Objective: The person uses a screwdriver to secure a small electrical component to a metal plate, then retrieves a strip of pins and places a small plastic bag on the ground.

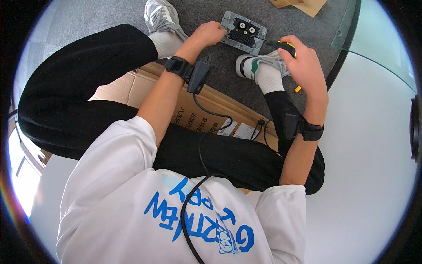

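Note:
A grey metal plate (233,43) with a black centre and two round silver parts lies on the carpet between my feet. At its left edge, my left hand (208,35) has its fingers curled and pressed against the rim. On the other side, my right hand (306,66) is wrapped round the black and yellow handle of a screwdriver (288,47). The thin shaft points left to the plate's right edge. Whether its tip touches a screw is too small to tell.
A long cardboard box (193,112) lies under my legs. My left shoe (161,17) and right shoe (263,61) flank the plate. A small orange-yellow piece (298,89) shows beside my right ankle. Glass (382,48) stands at right; brown cardboard (311,6) lies at the far edge.

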A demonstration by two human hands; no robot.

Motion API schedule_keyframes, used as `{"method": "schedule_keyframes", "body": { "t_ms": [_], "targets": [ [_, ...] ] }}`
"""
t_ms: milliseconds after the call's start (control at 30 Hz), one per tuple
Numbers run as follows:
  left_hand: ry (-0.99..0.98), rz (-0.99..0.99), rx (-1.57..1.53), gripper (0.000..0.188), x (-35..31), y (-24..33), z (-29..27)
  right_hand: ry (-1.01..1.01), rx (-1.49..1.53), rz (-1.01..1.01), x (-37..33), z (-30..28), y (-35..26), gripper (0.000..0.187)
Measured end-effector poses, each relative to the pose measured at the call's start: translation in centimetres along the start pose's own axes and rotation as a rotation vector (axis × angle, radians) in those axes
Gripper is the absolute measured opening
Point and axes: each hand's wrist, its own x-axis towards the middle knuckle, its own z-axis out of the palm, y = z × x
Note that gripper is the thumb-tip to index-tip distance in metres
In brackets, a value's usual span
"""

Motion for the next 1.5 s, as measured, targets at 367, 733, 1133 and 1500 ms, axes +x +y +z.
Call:
{"method": "schedule_keyframes", "body": {
  "t_ms": [367,733,1133,1500],
  "targets": [
    [-0.041,-0.012,-0.027,0.035,-0.1,0.3,-0.3,-0.022,0.034,0.038,0.2,-0.4,-0.1,0.031],
    [-0.049,0.012,-0.034,0.034,-0.4,0.5,0.0,-0.029,-0.013,0.046,0.2,-0.1,1.5,0.034],
    [-0.022,0.116,0.058,0.036,-0.6,1.1,-0.4,0.132,-0.206,-0.085,2.0,1.1,-0.7,0.039],
    [0.235,0.073,-0.026,0.055,1.1,0.0,-1.1,0.001,-0.484,-0.369,2.5,0.0,-2.4,0.034]
  ]
}}
